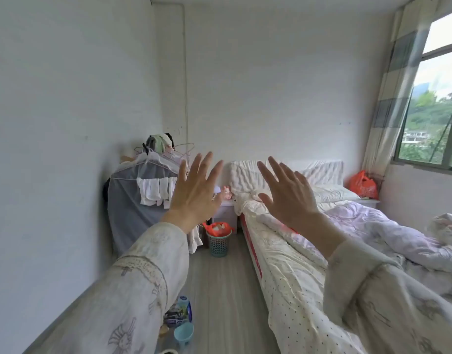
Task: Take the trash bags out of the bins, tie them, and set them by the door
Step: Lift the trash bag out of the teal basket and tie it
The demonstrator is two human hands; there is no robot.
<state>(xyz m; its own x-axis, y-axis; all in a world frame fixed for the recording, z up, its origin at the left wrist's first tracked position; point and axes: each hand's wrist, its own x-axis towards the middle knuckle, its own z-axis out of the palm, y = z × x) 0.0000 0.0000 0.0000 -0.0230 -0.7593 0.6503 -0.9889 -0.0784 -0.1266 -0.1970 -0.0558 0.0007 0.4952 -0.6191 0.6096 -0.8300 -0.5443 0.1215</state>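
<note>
Both the left hand [194,192] and the right hand [287,198] are raised in front of the person with fingers straight and spread apart, holding nothing, so the step in hand is, I think, to walk to the bin [219,242], which stands on the floor [219,290] at the far end, just beside the bed [283,264] near its head corner. To do it well, I would gather the whole bag rim with both hands before lifting, so nothing spills. The trash bag [216,228] is orange-red, looks quite full, and its edges fold over the rim of the teal lattice basket.
</note>
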